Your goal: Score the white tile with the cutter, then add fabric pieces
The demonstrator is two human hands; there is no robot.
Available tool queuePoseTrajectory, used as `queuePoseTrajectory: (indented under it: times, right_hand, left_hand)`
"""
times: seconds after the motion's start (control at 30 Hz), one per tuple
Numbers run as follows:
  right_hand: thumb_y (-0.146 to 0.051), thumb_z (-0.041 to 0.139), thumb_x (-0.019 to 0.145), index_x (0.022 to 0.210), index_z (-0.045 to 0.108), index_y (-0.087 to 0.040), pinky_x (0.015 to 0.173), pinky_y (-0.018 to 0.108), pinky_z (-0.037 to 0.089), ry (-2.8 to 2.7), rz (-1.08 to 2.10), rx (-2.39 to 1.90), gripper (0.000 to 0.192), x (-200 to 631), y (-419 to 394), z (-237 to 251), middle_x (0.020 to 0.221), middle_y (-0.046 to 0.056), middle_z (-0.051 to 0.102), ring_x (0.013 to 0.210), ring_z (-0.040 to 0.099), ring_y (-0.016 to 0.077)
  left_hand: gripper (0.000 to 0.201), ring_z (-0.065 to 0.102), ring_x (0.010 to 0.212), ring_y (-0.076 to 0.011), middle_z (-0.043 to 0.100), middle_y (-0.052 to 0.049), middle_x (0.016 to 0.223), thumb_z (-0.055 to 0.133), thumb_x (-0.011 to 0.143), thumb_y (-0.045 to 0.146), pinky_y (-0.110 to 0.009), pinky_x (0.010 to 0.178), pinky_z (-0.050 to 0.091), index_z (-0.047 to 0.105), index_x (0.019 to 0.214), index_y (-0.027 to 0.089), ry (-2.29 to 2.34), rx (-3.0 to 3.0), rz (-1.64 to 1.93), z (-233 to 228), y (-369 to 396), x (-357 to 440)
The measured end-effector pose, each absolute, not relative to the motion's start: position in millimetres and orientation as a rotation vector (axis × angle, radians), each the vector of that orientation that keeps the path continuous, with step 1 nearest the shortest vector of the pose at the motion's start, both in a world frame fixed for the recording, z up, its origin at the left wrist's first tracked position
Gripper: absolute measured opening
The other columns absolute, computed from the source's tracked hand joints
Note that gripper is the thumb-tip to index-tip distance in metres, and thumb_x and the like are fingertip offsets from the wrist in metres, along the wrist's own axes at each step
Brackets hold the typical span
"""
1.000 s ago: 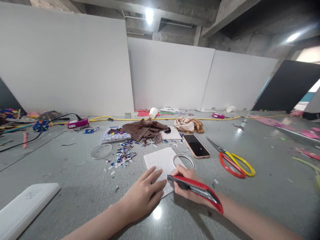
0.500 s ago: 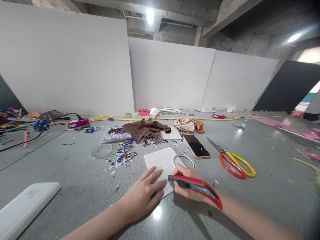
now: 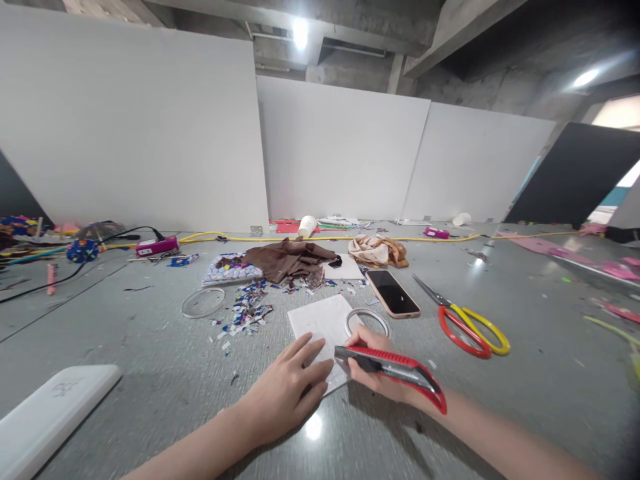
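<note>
So, left hand (image 3: 285, 393): lying flat, fingers spread — pinning the white square sheet (image 3: 323, 323); should be pressing firmly.
Right hand (image 3: 373, 367): gripping the red utility knife (image 3: 393, 370) — best drawn slowly.

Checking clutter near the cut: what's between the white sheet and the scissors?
Head view: a clear ring overlapping the white sheet, then a phone face up, short of the scissors.

The grey tabletop (image 3: 150, 360) looks smooth and glossy, the knife (image 3: 395, 371) is red and black plastic, the sheet (image 3: 323, 319) at its 11 o'clock is matt white paper, the scissors (image 3: 465, 320) have shiny plastic handles and metal blades, and the brown cloth (image 3: 287, 259) is soft and crumpled.
</note>
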State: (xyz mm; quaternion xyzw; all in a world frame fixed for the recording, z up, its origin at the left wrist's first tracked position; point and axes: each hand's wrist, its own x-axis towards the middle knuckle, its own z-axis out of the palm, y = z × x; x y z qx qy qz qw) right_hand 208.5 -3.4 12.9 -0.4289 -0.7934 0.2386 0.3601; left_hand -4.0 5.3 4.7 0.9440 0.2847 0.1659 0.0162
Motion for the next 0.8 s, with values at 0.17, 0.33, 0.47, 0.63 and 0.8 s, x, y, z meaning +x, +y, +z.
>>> queuePoseTrajectory:
  times: [0.17, 0.33, 0.47, 0.63, 0.8]
  right_hand:
    - [-0.014, 0.049, 0.070, 0.075, 0.044, -0.022, 0.057, 0.024, 0.039, -2.075, 0.629, -1.144, 0.011, 206.1, -4.1, 13.9, 0.065, -0.004, 0.055, 0.060, 0.055, 0.0142]
    - [-0.010, 0.050, 0.068, 0.076, 0.043, -0.023, 0.056, 0.021, 0.039, -2.085, 0.611, -1.104, 0.016, 206.0, -5.0, 11.2, 0.063, -0.005, 0.055, 0.056, 0.054, 0.0124]
    - [-0.006, 0.044, 0.069, 0.080, 0.043, -0.023, 0.057, 0.021, 0.039, -2.113, 0.571, -1.126, 0.020, 205.0, -8.5, 16.7, 0.064, -0.005, 0.053, 0.057, 0.053, 0.0116]
    - [-0.007, 0.049, 0.066, 0.077, 0.043, -0.023, 0.052, 0.021, 0.039, -2.110, 0.626, -1.111, 0.020, 205.0, -8.5, 17.6, 0.061, -0.007, 0.053, 0.053, 0.051, 0.0113]
    - [-0.023, 0.048, 0.079, 0.085, 0.045, -0.022, 0.058, 0.025, 0.043, -2.001, 0.622, -1.098, 0.007, 210.9, -1.5, 11.8, 0.066, -0.004, 0.058, 0.058, 0.055, 0.0127]
  left_hand:
    - [0.028, 0.038, 0.122, -0.0291, 0.049, -0.011, 0.125, 0.043, 0.089, 0.021, -0.047, 0.097, 0.039, 0.054, 0.115, 0.022, 0.886, 2.933, 0.505, 4.9, 5.1, -3.9]
    - [0.028, 0.039, 0.122, -0.0287, 0.049, -0.009, 0.126, 0.043, 0.089, 0.021, -0.047, 0.098, 0.039, 0.054, 0.114, 0.022, 0.877, 2.925, 0.543, 5.0, 4.7, -4.2]
    - [0.027, 0.039, 0.122, -0.0286, 0.049, -0.010, 0.126, 0.043, 0.089, 0.021, -0.047, 0.098, 0.040, 0.055, 0.114, 0.022, 0.879, 2.930, 0.517, 7.2, 4.5, -3.8]
    - [0.027, 0.039, 0.122, -0.0294, 0.049, -0.011, 0.126, 0.042, 0.090, 0.021, -0.048, 0.097, 0.040, 0.054, 0.114, 0.021, 0.882, 2.947, 0.474, 8.7, 4.3, -3.4]
    - [0.028, 0.038, 0.124, -0.0284, 0.049, -0.011, 0.126, 0.042, 0.090, 0.021, -0.047, 0.098, 0.039, 0.053, 0.115, 0.021, 0.883, 2.953, 0.456, 8.3, 4.5, -3.8]
